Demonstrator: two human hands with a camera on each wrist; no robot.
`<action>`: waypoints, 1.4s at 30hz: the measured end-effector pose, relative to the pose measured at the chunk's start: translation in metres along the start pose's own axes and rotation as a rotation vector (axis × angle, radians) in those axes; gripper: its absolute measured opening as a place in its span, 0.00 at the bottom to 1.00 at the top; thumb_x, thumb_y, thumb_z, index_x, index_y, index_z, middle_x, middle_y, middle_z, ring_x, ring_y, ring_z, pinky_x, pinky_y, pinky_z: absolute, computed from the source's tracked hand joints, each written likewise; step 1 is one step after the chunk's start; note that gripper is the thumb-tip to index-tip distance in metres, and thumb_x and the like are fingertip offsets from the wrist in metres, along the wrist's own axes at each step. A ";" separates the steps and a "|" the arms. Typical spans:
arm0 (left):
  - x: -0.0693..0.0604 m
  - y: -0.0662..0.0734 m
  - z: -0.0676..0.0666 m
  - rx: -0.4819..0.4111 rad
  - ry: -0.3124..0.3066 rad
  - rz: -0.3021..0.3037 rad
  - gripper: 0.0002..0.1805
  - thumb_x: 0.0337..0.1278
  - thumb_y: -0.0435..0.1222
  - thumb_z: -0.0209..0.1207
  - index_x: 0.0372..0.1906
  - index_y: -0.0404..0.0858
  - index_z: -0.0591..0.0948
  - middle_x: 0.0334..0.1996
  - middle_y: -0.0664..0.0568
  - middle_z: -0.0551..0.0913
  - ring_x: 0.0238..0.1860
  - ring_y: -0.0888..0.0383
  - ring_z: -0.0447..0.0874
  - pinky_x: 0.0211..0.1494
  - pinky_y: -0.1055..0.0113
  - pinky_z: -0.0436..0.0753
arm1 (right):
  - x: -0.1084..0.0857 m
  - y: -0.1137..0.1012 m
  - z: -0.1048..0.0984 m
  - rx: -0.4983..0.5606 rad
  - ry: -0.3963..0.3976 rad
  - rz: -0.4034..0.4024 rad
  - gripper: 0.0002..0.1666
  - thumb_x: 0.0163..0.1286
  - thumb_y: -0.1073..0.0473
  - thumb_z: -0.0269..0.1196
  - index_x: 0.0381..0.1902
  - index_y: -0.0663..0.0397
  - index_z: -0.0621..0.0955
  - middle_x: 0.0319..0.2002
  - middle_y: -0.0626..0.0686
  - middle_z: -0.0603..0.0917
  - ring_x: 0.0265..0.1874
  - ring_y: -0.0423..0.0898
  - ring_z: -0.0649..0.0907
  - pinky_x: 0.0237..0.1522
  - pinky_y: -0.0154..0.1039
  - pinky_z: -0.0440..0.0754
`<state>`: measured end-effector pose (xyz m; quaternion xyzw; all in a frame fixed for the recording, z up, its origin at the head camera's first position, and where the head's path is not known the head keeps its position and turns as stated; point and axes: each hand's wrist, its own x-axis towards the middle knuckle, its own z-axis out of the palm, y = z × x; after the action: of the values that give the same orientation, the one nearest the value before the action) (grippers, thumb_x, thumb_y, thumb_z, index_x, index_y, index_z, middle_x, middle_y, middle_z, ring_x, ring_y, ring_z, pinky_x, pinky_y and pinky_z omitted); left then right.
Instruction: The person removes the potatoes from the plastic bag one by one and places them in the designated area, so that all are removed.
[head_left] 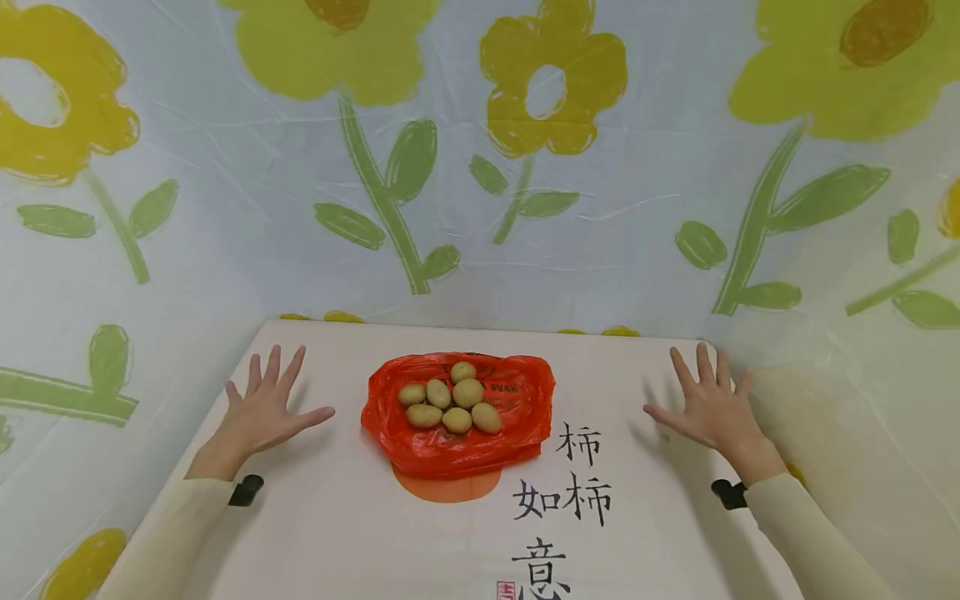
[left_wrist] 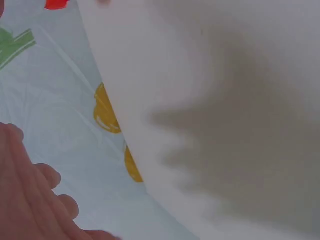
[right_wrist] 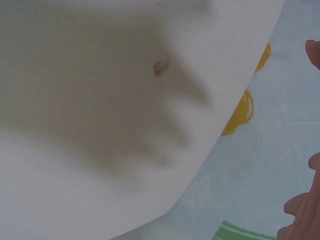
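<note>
Several small yellowish-brown potatoes (head_left: 468, 393) lie in a loose cluster on a spread red plastic bag (head_left: 517, 433) at the middle of the table. To the left of the bag, my left hand (head_left: 262, 412) is held with its fingers spread and holds nothing. My right hand (head_left: 712, 408) mirrors it on the right side, fingers spread and nothing held. Both hands cast shadows on the table and stand apart from the bag. In the left wrist view, part of the left hand (left_wrist: 30, 195) shows at the lower left; the right wrist view catches right-hand fingertips (right_wrist: 295, 204) at its right edge.
The white table (head_left: 637, 533) bears black printed characters (head_left: 581, 496) and an orange printed shape (head_left: 450, 487) partly under the bag. A pale sheet with yellow flowers (head_left: 555, 92) hangs behind and around the table. A small brown mark (right_wrist: 161, 67) is on the tabletop.
</note>
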<state>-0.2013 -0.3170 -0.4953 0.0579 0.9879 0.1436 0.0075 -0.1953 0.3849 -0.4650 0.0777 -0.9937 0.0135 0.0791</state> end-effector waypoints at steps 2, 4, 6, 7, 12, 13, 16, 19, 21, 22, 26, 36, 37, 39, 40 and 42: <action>0.002 0.003 0.000 -0.082 0.003 0.004 0.64 0.55 0.74 0.57 0.84 0.55 0.33 0.83 0.35 0.30 0.79 0.23 0.26 0.63 0.12 0.40 | 0.000 0.001 0.000 0.005 0.022 0.002 0.65 0.60 0.21 0.62 0.81 0.55 0.57 0.77 0.79 0.53 0.74 0.82 0.52 0.63 0.88 0.44; 0.001 0.006 0.001 -0.163 0.000 0.005 0.64 0.58 0.71 0.58 0.84 0.54 0.32 0.83 0.35 0.30 0.79 0.22 0.26 0.63 0.13 0.47 | -0.002 0.001 0.001 0.010 0.034 0.006 0.64 0.60 0.22 0.62 0.81 0.56 0.58 0.76 0.79 0.53 0.74 0.82 0.52 0.63 0.88 0.44; 0.000 0.007 0.003 -0.232 -0.002 0.005 0.63 0.60 0.68 0.60 0.84 0.52 0.32 0.83 0.34 0.32 0.78 0.22 0.27 0.62 0.13 0.50 | -0.003 0.000 0.003 0.012 0.031 0.011 0.64 0.61 0.22 0.62 0.81 0.55 0.57 0.76 0.79 0.53 0.75 0.81 0.52 0.63 0.88 0.45; -0.001 0.008 0.005 -0.262 -0.003 0.003 0.63 0.60 0.67 0.60 0.83 0.52 0.31 0.83 0.34 0.33 0.79 0.22 0.28 0.62 0.13 0.51 | -0.004 0.000 0.004 0.014 0.026 0.013 0.64 0.61 0.22 0.61 0.81 0.55 0.57 0.76 0.79 0.53 0.75 0.81 0.52 0.62 0.88 0.45; 0.000 0.014 0.012 -0.420 0.021 0.007 0.66 0.62 0.58 0.65 0.82 0.54 0.24 0.82 0.30 0.44 0.79 0.23 0.41 0.66 0.17 0.54 | -0.008 -0.001 0.009 0.037 0.009 0.025 0.65 0.61 0.21 0.61 0.82 0.54 0.55 0.76 0.79 0.53 0.75 0.81 0.50 0.62 0.88 0.44; 0.000 0.016 0.014 -0.457 0.025 0.013 0.66 0.63 0.56 0.65 0.81 0.54 0.24 0.81 0.30 0.47 0.78 0.23 0.44 0.67 0.18 0.56 | -0.009 -0.001 0.009 0.038 0.011 0.027 0.65 0.61 0.22 0.62 0.82 0.54 0.55 0.76 0.79 0.53 0.76 0.81 0.49 0.63 0.88 0.44; 0.005 0.027 0.023 -0.544 0.030 0.029 0.64 0.64 0.52 0.65 0.81 0.57 0.24 0.79 0.30 0.55 0.77 0.25 0.53 0.67 0.23 0.65 | -0.010 -0.001 0.009 0.054 0.011 0.030 0.65 0.61 0.22 0.62 0.82 0.53 0.54 0.77 0.78 0.51 0.76 0.80 0.48 0.63 0.87 0.44; 0.010 0.040 0.034 -0.602 -0.010 0.035 0.62 0.65 0.52 0.64 0.81 0.61 0.25 0.78 0.32 0.57 0.76 0.28 0.57 0.65 0.29 0.74 | -0.008 -0.004 0.008 0.079 0.018 0.022 0.65 0.62 0.24 0.63 0.83 0.53 0.53 0.78 0.78 0.49 0.76 0.81 0.48 0.63 0.86 0.47; 0.013 0.049 0.042 -0.619 -0.044 0.035 0.60 0.65 0.54 0.63 0.81 0.63 0.27 0.78 0.33 0.60 0.74 0.31 0.62 0.63 0.33 0.78 | -0.005 -0.008 0.006 0.102 0.023 0.012 0.64 0.62 0.26 0.64 0.82 0.55 0.53 0.78 0.78 0.47 0.75 0.82 0.49 0.64 0.85 0.50; 0.015 0.054 0.046 -0.624 -0.058 0.035 0.60 0.65 0.55 0.63 0.82 0.63 0.28 0.77 0.34 0.61 0.72 0.32 0.66 0.63 0.34 0.79 | -0.003 -0.010 0.005 0.107 0.025 0.006 0.64 0.62 0.27 0.65 0.82 0.56 0.54 0.78 0.79 0.47 0.74 0.83 0.50 0.64 0.84 0.52; 0.020 0.068 0.060 -0.644 -0.100 0.033 0.57 0.64 0.53 0.64 0.83 0.64 0.34 0.75 0.34 0.64 0.59 0.41 0.76 0.57 0.47 0.86 | 0.001 -0.021 0.003 0.128 0.016 -0.011 0.64 0.62 0.28 0.66 0.82 0.57 0.55 0.78 0.78 0.46 0.73 0.84 0.52 0.64 0.82 0.58; 0.027 0.087 0.071 -0.663 -0.158 0.064 0.58 0.61 0.56 0.66 0.83 0.65 0.36 0.78 0.36 0.60 0.73 0.31 0.67 0.66 0.34 0.76 | 0.017 -0.042 0.005 0.207 -0.042 -0.024 0.65 0.64 0.27 0.64 0.84 0.53 0.50 0.81 0.74 0.40 0.76 0.81 0.48 0.67 0.83 0.56; 0.027 0.087 0.071 -0.662 -0.161 0.064 0.58 0.61 0.56 0.66 0.83 0.66 0.36 0.79 0.37 0.59 0.74 0.31 0.65 0.67 0.33 0.76 | 0.017 -0.044 0.007 0.214 -0.048 -0.025 0.65 0.64 0.26 0.64 0.84 0.52 0.50 0.81 0.73 0.40 0.76 0.80 0.48 0.67 0.82 0.56; 0.027 0.087 0.072 -0.658 -0.168 0.063 0.58 0.61 0.57 0.66 0.83 0.66 0.37 0.80 0.38 0.57 0.75 0.31 0.64 0.67 0.33 0.75 | 0.018 -0.049 0.011 0.226 -0.052 -0.029 0.65 0.64 0.27 0.64 0.84 0.52 0.50 0.81 0.72 0.39 0.77 0.80 0.47 0.67 0.82 0.55; 0.027 0.087 0.073 -0.654 -0.170 0.058 0.58 0.60 0.58 0.66 0.83 0.66 0.37 0.80 0.39 0.57 0.75 0.31 0.64 0.68 0.32 0.74 | 0.018 -0.052 0.012 0.232 -0.053 -0.031 0.65 0.64 0.27 0.64 0.84 0.52 0.49 0.81 0.72 0.39 0.77 0.79 0.47 0.67 0.82 0.55; 0.026 0.086 0.074 -0.638 -0.184 0.053 0.58 0.60 0.60 0.66 0.83 0.65 0.39 0.81 0.39 0.57 0.75 0.30 0.63 0.68 0.32 0.73 | 0.018 -0.058 0.014 0.257 -0.051 -0.038 0.65 0.63 0.28 0.65 0.84 0.51 0.50 0.81 0.71 0.40 0.77 0.79 0.47 0.67 0.82 0.56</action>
<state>-0.2149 -0.2116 -0.5416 0.0912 0.8864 0.4401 0.1105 -0.2059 0.3246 -0.4748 0.1062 -0.9838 0.1375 0.0434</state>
